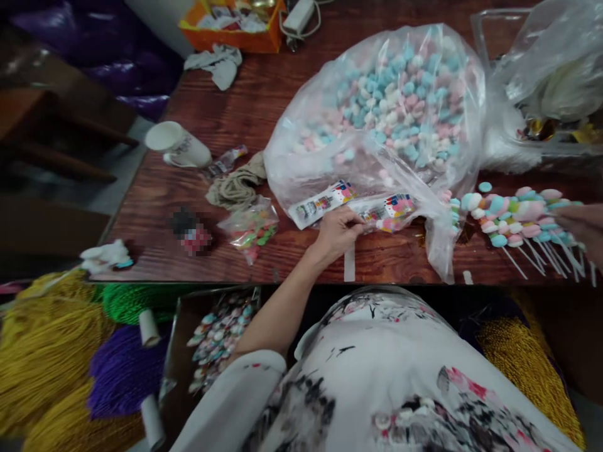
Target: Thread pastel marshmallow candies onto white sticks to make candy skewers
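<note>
My left hand [340,231] is closed, thumb and fingers pinched at the near edge of a printed clear plastic packet [389,212]. Left of that packet, partly behind the hand, lies another printed packet [320,204]. At the right edge of the picture my right hand [584,223] reaches over a pile of marshmallow sticks [522,216], whose white sticks point toward the table's front edge. Only part of this hand shows, and its grip is unclear. Behind the packets rests a large clear bag of pink, white and blue marshmallows [400,100], its twisted end hanging toward me.
On the wooden table [249,94] stand a white mug [188,147], an orange box [230,37] and a small candy bag [254,229]. A clear plastic tray [541,144] sits far right. Below left are a box of wrapped sweets [219,333] and bundles of coloured cord [47,345].
</note>
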`<state>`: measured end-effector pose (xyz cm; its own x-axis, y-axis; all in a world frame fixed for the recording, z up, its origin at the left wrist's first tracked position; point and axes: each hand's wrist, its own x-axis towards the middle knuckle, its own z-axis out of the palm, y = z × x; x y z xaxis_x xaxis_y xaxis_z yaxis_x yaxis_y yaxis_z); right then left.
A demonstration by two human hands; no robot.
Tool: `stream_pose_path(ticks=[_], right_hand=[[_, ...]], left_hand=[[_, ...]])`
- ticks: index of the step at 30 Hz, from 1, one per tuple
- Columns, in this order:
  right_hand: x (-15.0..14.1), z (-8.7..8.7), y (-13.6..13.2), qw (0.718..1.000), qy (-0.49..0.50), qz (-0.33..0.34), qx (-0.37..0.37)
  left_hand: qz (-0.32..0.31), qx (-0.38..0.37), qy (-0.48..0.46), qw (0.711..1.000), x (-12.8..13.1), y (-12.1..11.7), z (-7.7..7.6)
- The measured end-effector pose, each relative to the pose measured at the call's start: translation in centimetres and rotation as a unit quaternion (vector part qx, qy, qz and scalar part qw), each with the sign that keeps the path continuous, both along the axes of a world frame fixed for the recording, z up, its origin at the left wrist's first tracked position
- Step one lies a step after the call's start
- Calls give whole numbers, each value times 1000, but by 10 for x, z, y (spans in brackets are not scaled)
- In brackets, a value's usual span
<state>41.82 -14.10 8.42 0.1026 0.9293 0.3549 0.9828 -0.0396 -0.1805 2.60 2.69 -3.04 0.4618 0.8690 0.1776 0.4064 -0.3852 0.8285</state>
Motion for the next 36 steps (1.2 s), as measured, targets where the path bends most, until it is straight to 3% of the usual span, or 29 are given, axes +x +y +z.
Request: stream_pose_path(ticks=[1, 3, 6, 9, 16, 22, 26, 30, 33, 36], right_hand=[[-11, -10, -8, 996, 78, 8, 44], [-38, -30, -18, 974, 217, 34, 49], [-75, -57, -22, 950, 293, 98, 42], [-93, -76, -20, 941, 312, 119, 50], [-89, -91, -25, 965, 196, 173, 30], [-87, -85, -32, 977, -25, 210, 12], [-87, -80, -35, 978, -63, 194, -44], [-90, -92, -39, 973, 108, 178, -100], [-96, -107, -44, 948, 277, 118, -106], [-103, -117, -48, 939, 327, 82, -71]], left_hand=[[-2, -10, -3, 1000, 0, -3, 1], [-12, -26, -8, 1000, 0, -10, 3], [-23, -37, -5, 999, -2, -20, 6], [-27, -25, -1, 999, -3, -29, 7], [-28, 30, 2, 999, -4, -42, -7], [-80, 123, 33, 989, -5, -46, -18], [-95, 157, 58, 981, -7, -47, -23], [-109, 170, 65, 977, -10, -49, -27], [-131, 180, 93, 970, -12, -48, -29], [-154, 190, 113, 963, -12, -48, -27]])
